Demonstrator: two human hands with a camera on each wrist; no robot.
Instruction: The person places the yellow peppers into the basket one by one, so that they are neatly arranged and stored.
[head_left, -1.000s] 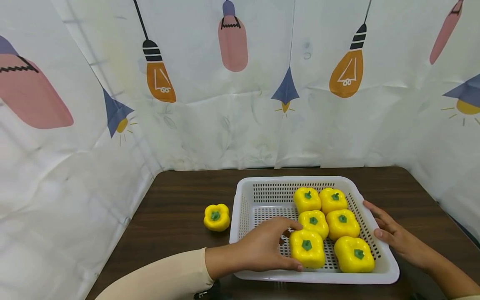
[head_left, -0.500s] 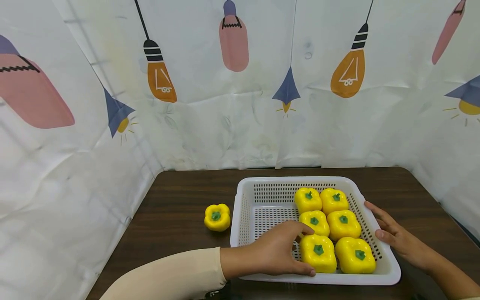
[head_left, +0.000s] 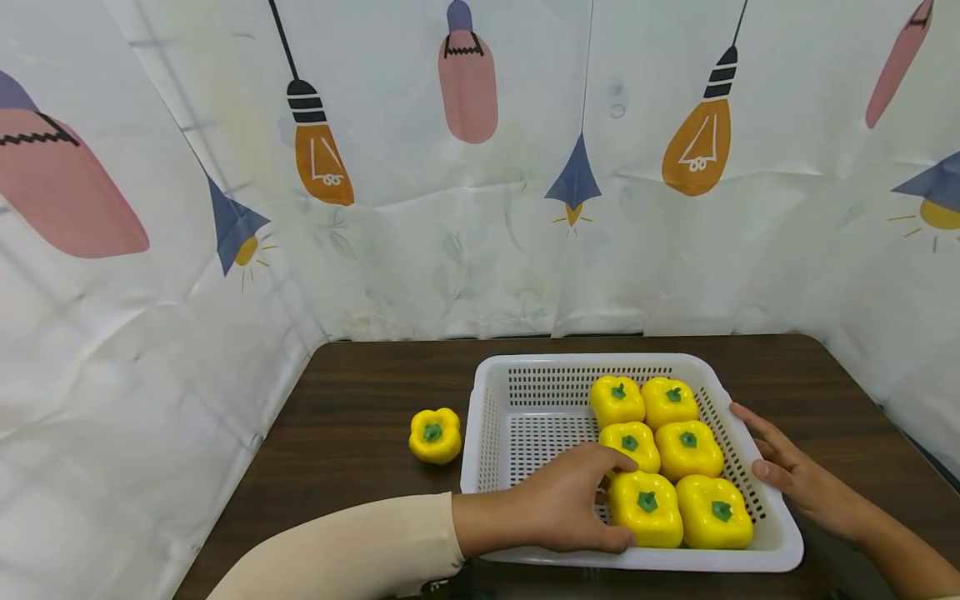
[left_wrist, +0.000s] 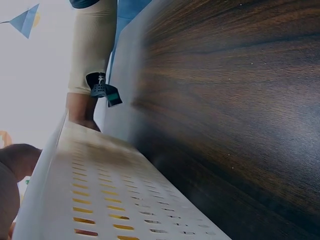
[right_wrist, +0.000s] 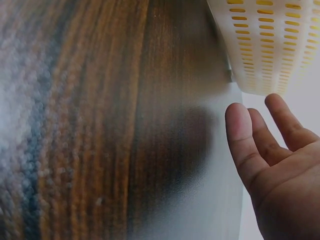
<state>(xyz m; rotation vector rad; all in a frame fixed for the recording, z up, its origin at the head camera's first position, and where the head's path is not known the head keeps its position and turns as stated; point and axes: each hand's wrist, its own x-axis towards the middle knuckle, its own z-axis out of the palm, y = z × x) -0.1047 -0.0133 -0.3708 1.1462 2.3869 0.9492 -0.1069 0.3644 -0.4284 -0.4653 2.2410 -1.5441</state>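
Note:
In the head view, my left hand (head_left: 566, 500) reaches over the front rim of a white perforated plastic basket (head_left: 470, 467). Thumb and fingers curl round a yellow bell pepper (head_left: 645, 521) with a green stem, at the basket's front. Right beside it sits another yellow bell pepper (head_left: 715, 517); several more stand behind in two columns along the right half. My right hand (head_left: 795, 479) is at the basket's right side, fingers extended at the rim. In the right wrist view, the right hand (right_wrist: 282, 170) has its fingers loosely spread below the basket wall (right_wrist: 260, 50).
A single yellow bell pepper (head_left: 435, 435) lies on the dark wooden table (head_left: 360, 392) left of the basket. Behind and at both sides hangs a white cloth (head_left: 420, 250) printed with lamps. The basket's outer wall (left_wrist: 100, 175) fills much of the left wrist view.
My left hand has slid the front bell pepper to the right inside the basket, up against its neighbour. The right hand has stayed at the basket's side.

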